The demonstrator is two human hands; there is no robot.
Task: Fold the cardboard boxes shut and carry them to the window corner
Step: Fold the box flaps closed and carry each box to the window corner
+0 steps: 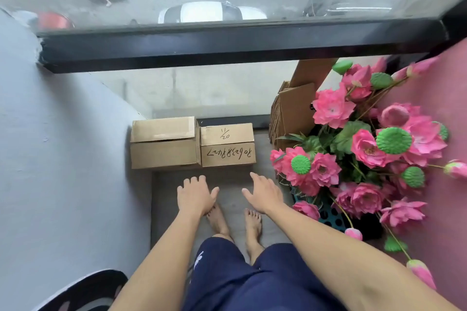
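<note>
Two closed cardboard boxes stand side by side on the floor against the window. The plain larger box [164, 142] is on the left, in the corner by the grey wall. The smaller box [227, 145] to its right carries handwritten black marks on its flaps. My left hand [194, 195] hovers just in front of the boxes with fingers spread, holding nothing. My right hand [264, 192] is beside it, also empty with fingers apart. Neither hand touches a box.
A bunch of pink artificial lotus flowers [366, 149] fills the right side. Flat cardboard sheets [293, 108] lean behind it against the pink wall. A grey wall [63, 159] bounds the left. My bare feet [236, 222] stand on a narrow floor strip. The black window frame [227, 43] crosses above.
</note>
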